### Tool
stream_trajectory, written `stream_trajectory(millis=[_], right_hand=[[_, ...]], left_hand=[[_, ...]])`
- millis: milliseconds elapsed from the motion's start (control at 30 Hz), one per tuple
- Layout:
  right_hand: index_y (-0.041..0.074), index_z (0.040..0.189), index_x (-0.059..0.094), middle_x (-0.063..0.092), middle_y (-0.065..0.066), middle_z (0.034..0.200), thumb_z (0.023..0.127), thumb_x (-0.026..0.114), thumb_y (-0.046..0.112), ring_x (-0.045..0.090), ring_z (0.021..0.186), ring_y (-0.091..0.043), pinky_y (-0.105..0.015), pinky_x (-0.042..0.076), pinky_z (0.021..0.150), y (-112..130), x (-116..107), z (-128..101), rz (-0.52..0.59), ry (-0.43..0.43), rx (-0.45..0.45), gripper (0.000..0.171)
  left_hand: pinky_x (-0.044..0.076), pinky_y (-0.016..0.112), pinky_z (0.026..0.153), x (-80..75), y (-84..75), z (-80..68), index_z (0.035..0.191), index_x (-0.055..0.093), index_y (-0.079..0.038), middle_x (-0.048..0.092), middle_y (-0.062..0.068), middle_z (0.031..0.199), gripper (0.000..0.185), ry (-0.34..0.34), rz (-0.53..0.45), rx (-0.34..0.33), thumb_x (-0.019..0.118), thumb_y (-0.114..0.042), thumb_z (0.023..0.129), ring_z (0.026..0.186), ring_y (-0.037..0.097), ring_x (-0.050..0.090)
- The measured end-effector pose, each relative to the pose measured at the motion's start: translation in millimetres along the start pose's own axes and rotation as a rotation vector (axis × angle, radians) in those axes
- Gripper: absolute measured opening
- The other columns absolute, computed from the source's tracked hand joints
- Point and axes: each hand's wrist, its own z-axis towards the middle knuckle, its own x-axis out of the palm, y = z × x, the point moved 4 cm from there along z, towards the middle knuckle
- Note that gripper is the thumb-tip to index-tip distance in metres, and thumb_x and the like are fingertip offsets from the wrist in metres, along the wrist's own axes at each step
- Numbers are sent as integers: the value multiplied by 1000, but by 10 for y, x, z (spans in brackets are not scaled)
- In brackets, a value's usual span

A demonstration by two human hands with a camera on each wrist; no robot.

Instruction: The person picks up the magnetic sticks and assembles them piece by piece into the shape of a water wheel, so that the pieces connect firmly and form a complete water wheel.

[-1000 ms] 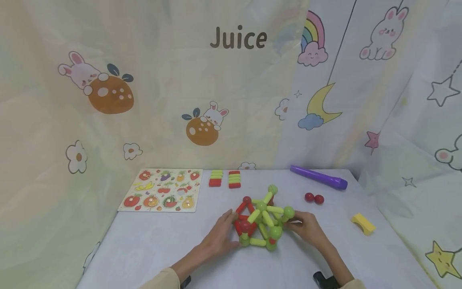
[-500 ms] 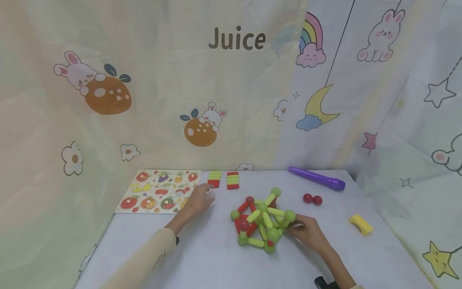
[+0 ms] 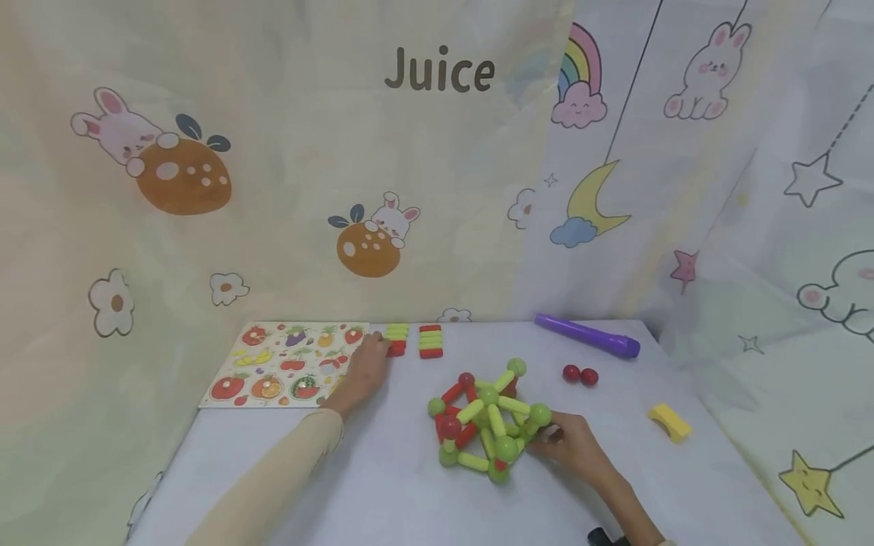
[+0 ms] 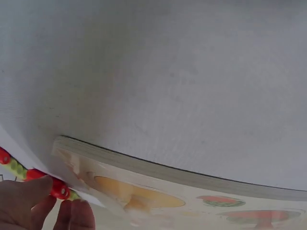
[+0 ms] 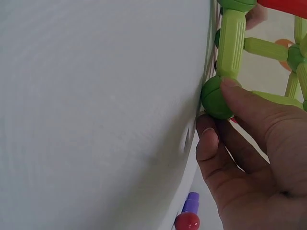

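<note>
**Left hand at the stick stack, right hand on the ball-and-stick model**

Change since the earlier frames: the left hand (image 3: 363, 369) has left the model of green and red plastic sticks and balls (image 3: 486, 422) and reached to the far left stack of short green and red sticks (image 3: 396, 339). Its fingertips pinch a red piece at the bottom of that stack; the left wrist view shows the fingers (image 4: 45, 203) closed on a small red part. The right hand (image 3: 572, 446) has kept its place at the model's right side, thumb and fingers gripping a green ball (image 5: 217, 98) low on the frame. The model stands on the white desk (image 3: 382, 485), centre front.

Containers: the flat wooden fruit puzzle board (image 3: 283, 364) lies at the desk's left rear with its printed pieces seated in it, just beside the left hand.

Other items: a second stack of green and red sticks (image 3: 430, 340), a purple plastic tube (image 3: 586, 336), two loose red balls (image 3: 580, 374), a yellow curved block (image 3: 669, 422).

Limits: the left palm faces down, so its grip is only partly visible. Both forearms are cut off by the lower frame edge.
</note>
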Motion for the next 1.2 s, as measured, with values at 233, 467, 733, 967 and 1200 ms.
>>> stream_trajectory(millis=[233, 467, 733, 967, 1200], right_hand=[[9, 103, 80, 79, 2, 91, 75, 97, 9, 72, 84, -17, -28, 61, 69, 65, 75, -29, 23, -6, 8, 33], [10, 104, 80, 78, 5, 90, 75, 97, 9, 72, 82, -19, -26, 61, 71, 116, 100, -84, 33, -8, 61, 33], [10, 100, 80, 79, 1, 91, 75, 96, 6, 74, 83, -19, -26, 62, 72, 102, 88, -140, 28, -29, 106, 29], [9, 102, 81, 80, 0, 91, 75, 96, 5, 75, 83, -18, -26, 62, 74, 113, 75, -101, 25, -39, 88, 32], [7, 104, 81, 81, -3, 94, 74, 97, 6, 76, 85, -19, -29, 64, 76, 160, 72, -104, 28, -41, 68, 33]], left_hand=[[55, 38, 73, -35, 30, -75, 101, 80, 2, 62, 13, 93, 13, -51, 55, 76, 73, 9, 92, 85, 27, 56], [52, 35, 67, -96, 68, -210, 99, 78, -1, 64, 9, 77, 10, -1, -54, 70, 73, 7, 95, 74, 23, 54], [62, 36, 82, -464, -195, -517, 106, 85, -6, 82, 3, 97, 17, 42, -413, -16, 86, -1, 89, 90, 18, 72], [63, 25, 82, -1113, -873, -926, 109, 86, -13, 82, -4, 101, 25, -36, -541, 240, 90, -5, 86, 92, 8, 74], [52, 13, 78, -1156, -1405, -1161, 104, 87, -12, 80, -7, 97, 23, -82, -405, 546, 93, -5, 83, 92, 9, 61]])
